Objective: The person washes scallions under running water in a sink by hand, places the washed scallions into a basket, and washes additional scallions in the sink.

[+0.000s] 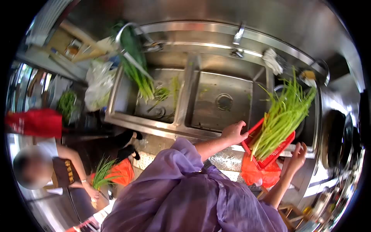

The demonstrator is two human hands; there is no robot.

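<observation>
A red plastic basket stands tilted at the front edge of the sink's right end, heaped with long green leafy stalks. My left hand is beside the basket's left corner with fingers apart; whether it touches the rim I cannot tell. On the other side, my right hand is held a little away from the basket, its fingers spread and nothing in them. Below the basket hangs a red plastic bag.
The steel sink's middle basin holds water drops and scraps. Long green onions lie in the left basin beneath a curved tap. At left, a person holds green stalks over an orange bag. Dark pans stand at right.
</observation>
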